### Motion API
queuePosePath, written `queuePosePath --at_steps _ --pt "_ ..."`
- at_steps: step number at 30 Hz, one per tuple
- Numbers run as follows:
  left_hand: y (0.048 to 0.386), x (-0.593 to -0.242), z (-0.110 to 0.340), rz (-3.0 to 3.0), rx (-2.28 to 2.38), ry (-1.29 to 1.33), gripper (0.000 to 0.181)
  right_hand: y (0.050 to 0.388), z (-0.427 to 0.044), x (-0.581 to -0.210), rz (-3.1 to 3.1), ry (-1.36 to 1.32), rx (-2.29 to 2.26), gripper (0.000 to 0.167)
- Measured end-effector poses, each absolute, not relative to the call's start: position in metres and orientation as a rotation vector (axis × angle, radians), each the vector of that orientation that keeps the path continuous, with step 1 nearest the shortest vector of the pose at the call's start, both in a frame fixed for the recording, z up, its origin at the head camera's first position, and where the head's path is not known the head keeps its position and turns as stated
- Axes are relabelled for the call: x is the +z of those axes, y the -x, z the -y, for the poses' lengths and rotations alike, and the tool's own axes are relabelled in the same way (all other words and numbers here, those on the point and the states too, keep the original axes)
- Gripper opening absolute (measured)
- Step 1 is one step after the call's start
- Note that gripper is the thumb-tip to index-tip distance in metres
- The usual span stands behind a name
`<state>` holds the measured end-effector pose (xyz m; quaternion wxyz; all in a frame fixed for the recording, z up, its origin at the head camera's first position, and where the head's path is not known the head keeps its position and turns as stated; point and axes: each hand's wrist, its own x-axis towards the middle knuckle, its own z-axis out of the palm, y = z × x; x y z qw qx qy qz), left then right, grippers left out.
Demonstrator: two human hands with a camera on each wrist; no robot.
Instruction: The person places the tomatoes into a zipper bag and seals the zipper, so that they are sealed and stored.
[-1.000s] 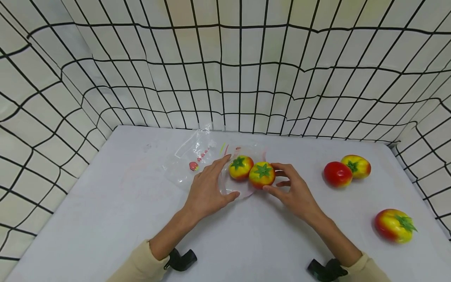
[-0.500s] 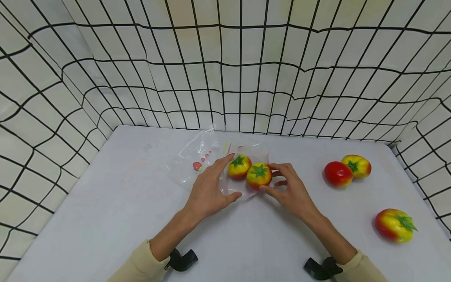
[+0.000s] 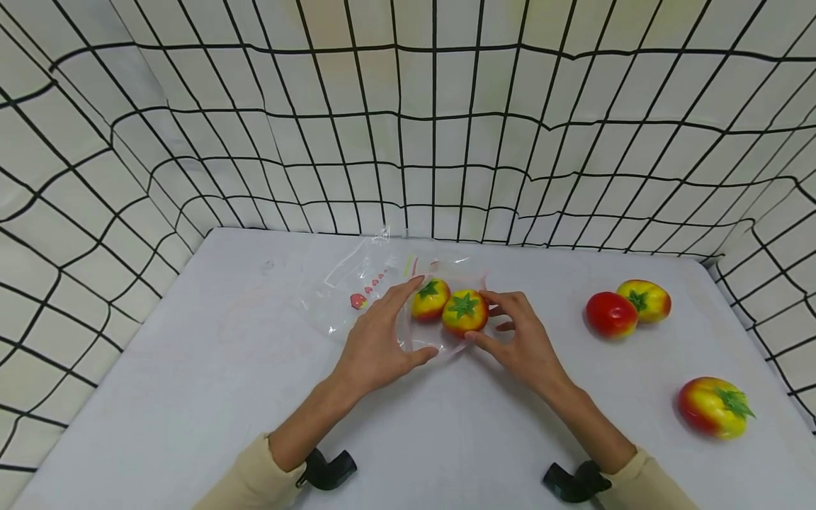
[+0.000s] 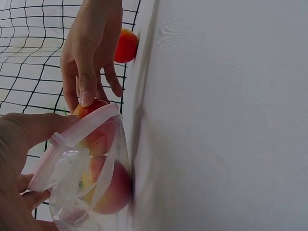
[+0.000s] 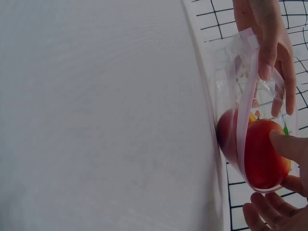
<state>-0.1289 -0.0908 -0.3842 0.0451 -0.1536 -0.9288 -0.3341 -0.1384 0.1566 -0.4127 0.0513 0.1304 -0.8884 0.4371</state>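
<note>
A clear plastic bag (image 3: 331,304) with a pink-edged mouth and printed strawberries lies on its side. One red-and-yellow toy fruit (image 3: 430,299) with a green leaf top is inside it. My right hand (image 3: 525,343) pinches a second such fruit (image 3: 465,312) between thumb and fingers at the bag's mouth; in the right wrist view this fruit (image 5: 263,154) is partly within the rim. My left hand (image 3: 376,343) holds the bag's mouth apart, thumb and fingers curved around its edge, as the left wrist view shows with the pink rim (image 4: 91,122) beside the thumb.
To the right on the white table (image 3: 191,397) a red tomato (image 3: 611,315) touches a yellow-red fruit (image 3: 645,301). Another leaf-topped fruit (image 3: 714,409) lies nearer the right edge. Black-lined netting (image 3: 433,142) stands around the back and sides.
My right hand has moved a little left with its fruit, further into the bag's mouth. The other fruit has shifted slightly left, while my left hand has barely moved.
</note>
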Motion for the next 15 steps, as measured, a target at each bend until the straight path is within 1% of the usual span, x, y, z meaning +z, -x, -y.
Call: queuePosePath --at_steps 15 --pt "0.1288 -0.3823 0.0895 2.812 -1.031 0.475 0.1 0.1419 -0.153 -0.4154 2.683 -0.417 1.282 0.072"
